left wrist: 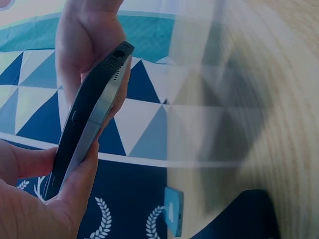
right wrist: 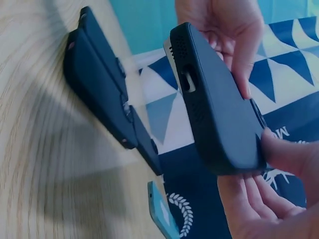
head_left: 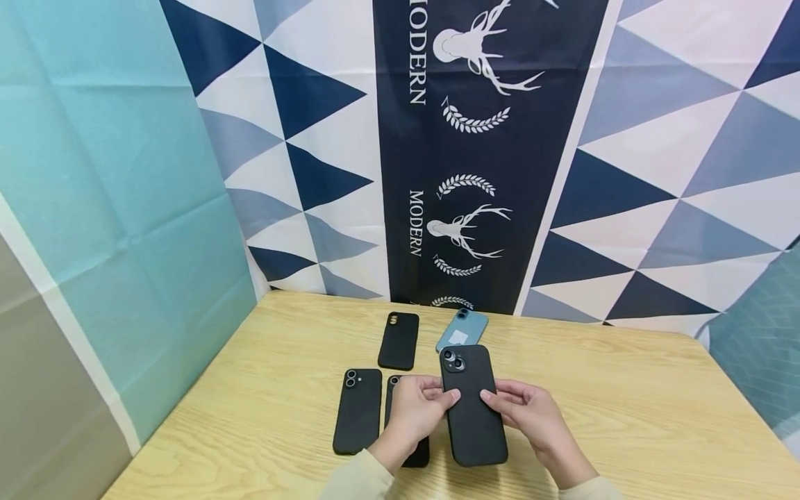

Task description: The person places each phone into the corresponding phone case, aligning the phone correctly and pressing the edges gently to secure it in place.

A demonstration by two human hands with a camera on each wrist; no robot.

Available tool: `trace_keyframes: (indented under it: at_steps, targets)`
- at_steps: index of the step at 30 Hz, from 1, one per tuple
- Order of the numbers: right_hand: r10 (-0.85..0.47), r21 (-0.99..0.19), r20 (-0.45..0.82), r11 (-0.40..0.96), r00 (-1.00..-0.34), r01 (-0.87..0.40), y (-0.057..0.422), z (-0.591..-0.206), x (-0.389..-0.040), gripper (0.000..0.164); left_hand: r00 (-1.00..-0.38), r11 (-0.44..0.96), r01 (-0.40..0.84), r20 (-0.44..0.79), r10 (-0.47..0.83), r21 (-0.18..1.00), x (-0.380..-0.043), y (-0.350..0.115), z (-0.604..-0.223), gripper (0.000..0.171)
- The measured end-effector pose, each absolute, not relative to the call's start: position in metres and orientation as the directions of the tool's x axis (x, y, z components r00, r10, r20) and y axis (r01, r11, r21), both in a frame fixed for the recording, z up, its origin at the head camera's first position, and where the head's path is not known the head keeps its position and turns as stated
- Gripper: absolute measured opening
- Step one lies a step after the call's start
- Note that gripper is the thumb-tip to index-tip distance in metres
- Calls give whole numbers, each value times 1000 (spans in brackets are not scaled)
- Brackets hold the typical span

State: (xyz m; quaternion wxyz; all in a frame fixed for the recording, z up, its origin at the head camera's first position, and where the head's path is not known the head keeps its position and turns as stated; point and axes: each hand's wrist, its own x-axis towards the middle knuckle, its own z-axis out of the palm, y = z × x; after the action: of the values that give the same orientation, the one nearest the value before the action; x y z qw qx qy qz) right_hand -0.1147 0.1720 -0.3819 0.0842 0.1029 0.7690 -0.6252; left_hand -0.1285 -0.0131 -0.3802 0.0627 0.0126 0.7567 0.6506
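Note:
Both hands hold a phone in a black phone case (head_left: 478, 427) above the table, back toward the head camera, camera lenses at the top left. My left hand (head_left: 412, 411) pinches its left edge, thumb on the back. On the opposite edge my right hand (head_left: 531, 414) grips likewise. A strip of the phone's silver side (left wrist: 99, 117) sticks out past the case along one edge in the left wrist view. The port cutout (right wrist: 189, 80) at the case's end faces the right wrist camera. Beneath the left forearm lies another black phone case (head_left: 417, 455), partly hidden.
Two more black cases lie to the left, one near (head_left: 357, 413) and one farther back (head_left: 400, 340). A blue phone (head_left: 473, 325) with a white label lies behind the held phone, near the patterned curtain (head_left: 562, 292). The wooden table (head_left: 644, 410) extends to the right.

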Motion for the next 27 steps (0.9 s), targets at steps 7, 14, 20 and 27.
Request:
trace_keyframes:
  at_steps: [7, 14, 20, 27]
  targets:
    - [-446, -961, -199, -88, -873, 264, 190, -397, -111, 46, -989, 56, -104, -109, 101, 993, -136, -23, -377, 26]
    - [-508, -945, -121, -205, -853, 256, 190, -400, -111, 32, -989, 21, -110, -112, 96, 994, -143, -33, -374, 26]
    - [-360, -949, -232, -119, -904, 292, 178, -400, -108, 47, -987, 34, -111, -114, 114, 993, -142, -38, -372, 27]
    - [-223, -935, -320, -83, -921, 345, 173, -398, -104, 55, -974, 66, -127, -138, 181, 990, -142, -39, -377, 34]
